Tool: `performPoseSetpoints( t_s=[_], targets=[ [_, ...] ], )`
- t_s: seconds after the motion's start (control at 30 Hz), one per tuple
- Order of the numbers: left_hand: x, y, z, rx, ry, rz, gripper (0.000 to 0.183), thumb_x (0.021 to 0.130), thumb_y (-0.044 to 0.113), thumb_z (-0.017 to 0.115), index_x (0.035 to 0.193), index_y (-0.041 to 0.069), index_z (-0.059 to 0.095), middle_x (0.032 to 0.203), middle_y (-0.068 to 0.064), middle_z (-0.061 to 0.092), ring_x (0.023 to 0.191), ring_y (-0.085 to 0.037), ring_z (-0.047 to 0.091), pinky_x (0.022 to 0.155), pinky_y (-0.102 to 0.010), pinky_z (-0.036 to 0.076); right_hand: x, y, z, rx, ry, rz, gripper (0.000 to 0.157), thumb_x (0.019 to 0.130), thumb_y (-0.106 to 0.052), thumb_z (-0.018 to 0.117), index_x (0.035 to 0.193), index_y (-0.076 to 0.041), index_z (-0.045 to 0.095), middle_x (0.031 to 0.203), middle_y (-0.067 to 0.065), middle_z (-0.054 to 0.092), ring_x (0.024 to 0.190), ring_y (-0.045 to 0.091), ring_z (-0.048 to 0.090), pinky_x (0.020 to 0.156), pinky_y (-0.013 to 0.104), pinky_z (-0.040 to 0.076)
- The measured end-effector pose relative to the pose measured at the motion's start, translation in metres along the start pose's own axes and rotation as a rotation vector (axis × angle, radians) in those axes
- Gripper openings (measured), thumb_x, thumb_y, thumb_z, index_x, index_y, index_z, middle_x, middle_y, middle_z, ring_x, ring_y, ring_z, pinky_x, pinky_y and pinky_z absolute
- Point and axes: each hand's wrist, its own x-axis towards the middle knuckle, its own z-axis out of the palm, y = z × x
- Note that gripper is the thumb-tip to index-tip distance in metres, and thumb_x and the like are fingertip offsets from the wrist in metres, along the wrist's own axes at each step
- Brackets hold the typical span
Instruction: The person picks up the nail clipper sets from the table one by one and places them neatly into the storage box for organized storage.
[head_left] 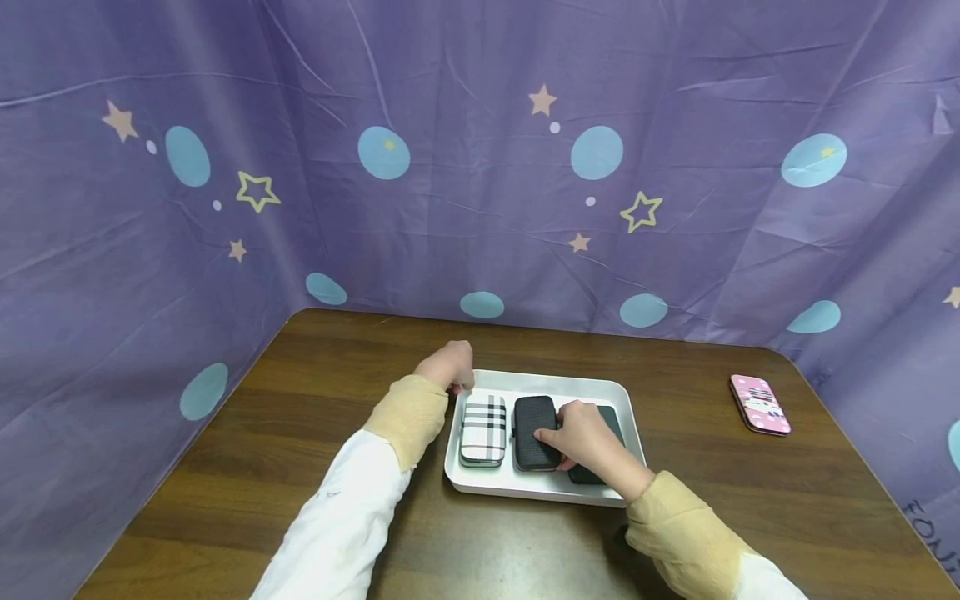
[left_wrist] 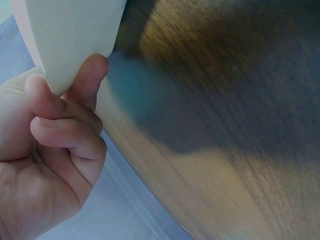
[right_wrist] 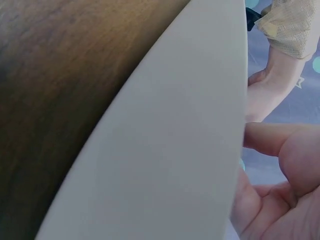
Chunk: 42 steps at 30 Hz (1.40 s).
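Observation:
A white rectangular tray rests on the table with three small flat cases lying in it side by side. My left hand is at the tray's far left corner, and in the left wrist view its thumb and fingers pinch the tray's corner. Inside the tray my right hand grips the black textured case, thumb on its top and fingers along its right side. A white plaid case lies left of it. Partly hidden under my right hand is a dark green case. The right wrist view mostly shows the tray's outer wall.
On the brown wooden table, a pink case with a cartoon picture lies far to the right of the tray. A purple curtain with stars and blue ovals hangs behind the table and along its sides.

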Motion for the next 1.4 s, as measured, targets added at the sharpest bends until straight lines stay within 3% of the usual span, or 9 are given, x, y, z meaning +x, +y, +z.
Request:
performPoseSetpoints(
  t_s=[0.43, 1.2, 1.4],
  targets=[
    [0.001, 0.002, -0.003, 0.004, -0.023, -0.015, 0.017, 0.072, -0.005, 0.056, 0.058, 0.005, 0.055, 0.041, 0.000, 0.052, 0.035, -0.008, 0.050, 0.036, -0.018, 0.037, -0.001, -0.001, 0.001, 0.033, 0.000, 0.009, 0.032, 0.080, -0.025, 0.075, 0.068, -0.001, 0.057, 0.059, 0.014, 0.057, 0.036, 0.016, 0.059, 0.039, 0.024, 0.048],
    [0.001, 0.001, -0.001, -0.016, -0.024, -0.006, 0.017, 0.071, -0.005, 0.055, 0.058, 0.005, 0.055, 0.042, -0.001, 0.053, 0.035, -0.009, 0.051, 0.037, -0.019, 0.039, -0.006, -0.003, -0.005, 0.033, -0.057, -0.005, 0.031, 0.082, -0.024, 0.072, 0.068, -0.002, 0.056, 0.050, 0.008, 0.058, 0.038, 0.015, 0.060, 0.041, 0.024, 0.049],
    [0.001, 0.000, -0.001, -0.008, -0.019, -0.009, 0.016, 0.071, -0.006, 0.056, 0.059, 0.005, 0.057, 0.042, -0.001, 0.053, 0.035, -0.009, 0.051, 0.037, -0.019, 0.039, -0.009, -0.006, -0.014, 0.008, -0.066, -0.031, 0.030, 0.083, -0.024, 0.072, 0.067, -0.003, 0.056, 0.044, 0.006, 0.059, 0.039, 0.015, 0.061, 0.047, 0.025, 0.052]
  ],
)
